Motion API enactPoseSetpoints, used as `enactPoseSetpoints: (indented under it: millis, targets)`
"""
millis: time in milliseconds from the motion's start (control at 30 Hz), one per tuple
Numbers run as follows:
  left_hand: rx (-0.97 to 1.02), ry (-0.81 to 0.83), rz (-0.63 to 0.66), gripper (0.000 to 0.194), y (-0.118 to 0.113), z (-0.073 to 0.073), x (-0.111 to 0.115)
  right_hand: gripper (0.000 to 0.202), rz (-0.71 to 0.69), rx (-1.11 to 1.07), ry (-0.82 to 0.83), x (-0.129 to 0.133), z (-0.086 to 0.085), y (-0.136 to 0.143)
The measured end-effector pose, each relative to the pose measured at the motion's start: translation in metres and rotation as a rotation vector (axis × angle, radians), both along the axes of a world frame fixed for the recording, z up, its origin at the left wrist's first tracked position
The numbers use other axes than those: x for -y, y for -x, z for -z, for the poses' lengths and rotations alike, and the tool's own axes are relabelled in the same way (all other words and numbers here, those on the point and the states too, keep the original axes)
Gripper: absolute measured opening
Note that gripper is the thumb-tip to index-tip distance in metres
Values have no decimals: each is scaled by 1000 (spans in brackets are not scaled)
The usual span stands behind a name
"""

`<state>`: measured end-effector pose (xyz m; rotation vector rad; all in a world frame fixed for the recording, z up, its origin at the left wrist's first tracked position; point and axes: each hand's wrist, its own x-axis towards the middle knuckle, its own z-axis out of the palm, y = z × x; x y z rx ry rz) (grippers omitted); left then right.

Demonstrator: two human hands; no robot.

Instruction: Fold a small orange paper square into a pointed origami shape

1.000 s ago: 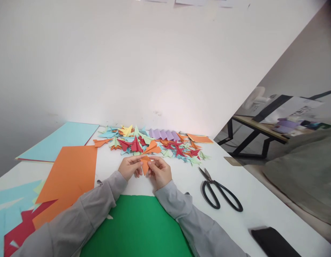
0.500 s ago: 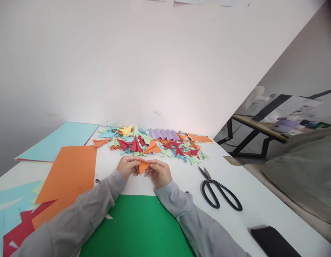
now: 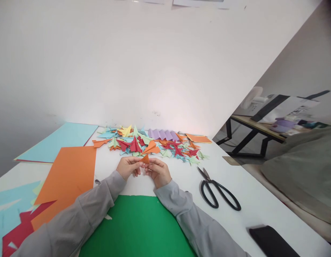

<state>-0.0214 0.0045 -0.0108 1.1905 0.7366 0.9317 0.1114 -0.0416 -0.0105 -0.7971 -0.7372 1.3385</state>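
Observation:
A small folded piece of orange paper point(image 3: 145, 159) is held up between my two hands, its point upward. My left hand point(image 3: 127, 167) pinches its left side, and my right hand point(image 3: 158, 171) grips the right side with fingers curled. Just behind them lies a pile of small folded paper planes point(image 3: 135, 144) in red, orange, green, yellow and blue. A pleated purple paper strip point(image 3: 162, 134) rests at the back of the pile. Below my hands, a green sheet point(image 3: 138, 225) spreads between my forearms.
Black-handled scissors point(image 3: 218, 192) lie partly spread on the right, with a black flat object point(image 3: 272, 241) nearer the front edge. Orange sheets point(image 3: 69, 171), a light blue stack point(image 3: 60, 141) and red and blue scraps point(image 3: 15, 228) cover the left. A white wall point(image 3: 154, 71) rises behind.
The orange paper has turned in my fingers: its point faced down before and faces up now. Both hands stay in nearly the same place.

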Motion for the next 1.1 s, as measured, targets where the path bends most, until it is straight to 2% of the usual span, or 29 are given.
enactPoseSetpoints:
  millis: [167, 400, 533, 700, 933, 1100]
  targets:
    - [-15, -6, 14, 34, 0, -4, 2, 17, 84, 189, -92, -1, 6, 4]
    - [-84, -37, 37, 36, 0, -7, 6, 25, 123, 228, -30, -5, 13, 0]
    - [-112, -63, 47, 36, -1, -9, 8, 27, 109, 189, -27, -4, 12, 1]
    - [-121, -85, 103, 36, -2, -14, 12, 27, -3, 209, -61, -2, 7, 4]
    - [-144, -88, 147, 32, 0, -13, 9, 30, 53, 264, -75, 0, 6, 5]
    - [-148, -91, 123, 34, -1, -13, 11, 32, 141, 366, -90, 1, 4, 7]
